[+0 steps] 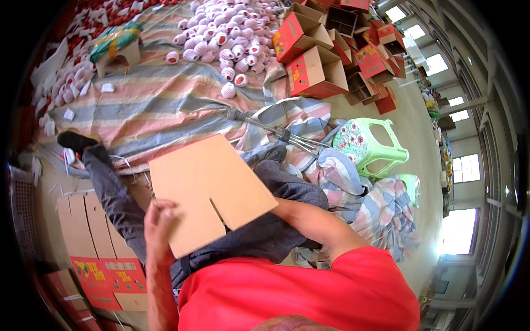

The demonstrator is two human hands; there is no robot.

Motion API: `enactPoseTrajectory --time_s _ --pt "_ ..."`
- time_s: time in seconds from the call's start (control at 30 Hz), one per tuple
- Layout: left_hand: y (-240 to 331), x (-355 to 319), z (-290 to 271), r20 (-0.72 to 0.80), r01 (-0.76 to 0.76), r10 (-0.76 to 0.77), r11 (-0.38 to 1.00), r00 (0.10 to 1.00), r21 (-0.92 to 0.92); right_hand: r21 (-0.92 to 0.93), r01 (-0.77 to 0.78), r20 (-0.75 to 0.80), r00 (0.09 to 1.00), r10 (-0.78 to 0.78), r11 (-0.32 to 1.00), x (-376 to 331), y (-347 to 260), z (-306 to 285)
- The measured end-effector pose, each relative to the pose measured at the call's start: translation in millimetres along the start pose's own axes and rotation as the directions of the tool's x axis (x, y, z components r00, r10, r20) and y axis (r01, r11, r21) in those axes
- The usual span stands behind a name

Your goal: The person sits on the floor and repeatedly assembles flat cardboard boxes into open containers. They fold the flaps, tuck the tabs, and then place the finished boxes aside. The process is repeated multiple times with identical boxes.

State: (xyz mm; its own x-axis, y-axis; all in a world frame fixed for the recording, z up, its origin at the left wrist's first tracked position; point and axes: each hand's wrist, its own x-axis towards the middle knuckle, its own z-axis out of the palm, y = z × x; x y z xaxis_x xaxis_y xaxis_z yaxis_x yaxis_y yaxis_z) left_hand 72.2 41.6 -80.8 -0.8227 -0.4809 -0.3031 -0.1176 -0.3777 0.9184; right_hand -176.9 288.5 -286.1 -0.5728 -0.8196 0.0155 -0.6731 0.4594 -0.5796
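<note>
A folded cardboard box [207,176], plain brown on the side facing me, lies tilted above my lap. A thin red strip shows along its far edge, and a dark slot cuts into its near side. At its left edge is my left hand [160,217], fingers bent and closed on the border. My right forearm [309,220] reaches in from the right and passes beneath the cardboard, so the right hand is hidden behind it.
Flattened red-and-brown boxes [105,243] lie at my left. Open boxes [320,71] are heaped at the far right, beside fruit in pink foam nets [237,44] on a striped sheet [165,116]. A green stool [381,146] and metal rods [276,131] lie right of my legs.
</note>
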Motion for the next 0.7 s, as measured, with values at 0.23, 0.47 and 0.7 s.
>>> enactPoseTrajectory --time_s 0.23,0.47,0.7 --pt "-31 -12 9 0.045 0.238 -0.245 0.859 0.968 -0.453 -0.016 0.022 0.012 1.0 -0.022 1.0 -6 -9 -13" --pt "-14 7 14 0.148 0.367 -0.339 0.792 0.929 -0.488 -0.053 0.098 0.069 0.993 -0.095 0.994 -25 -7 -33" --pt "29 16 13 0.1 0.379 -0.372 0.833 0.923 -0.404 -0.168 0.266 0.141 0.959 -0.244 0.949 1 -9 -37"
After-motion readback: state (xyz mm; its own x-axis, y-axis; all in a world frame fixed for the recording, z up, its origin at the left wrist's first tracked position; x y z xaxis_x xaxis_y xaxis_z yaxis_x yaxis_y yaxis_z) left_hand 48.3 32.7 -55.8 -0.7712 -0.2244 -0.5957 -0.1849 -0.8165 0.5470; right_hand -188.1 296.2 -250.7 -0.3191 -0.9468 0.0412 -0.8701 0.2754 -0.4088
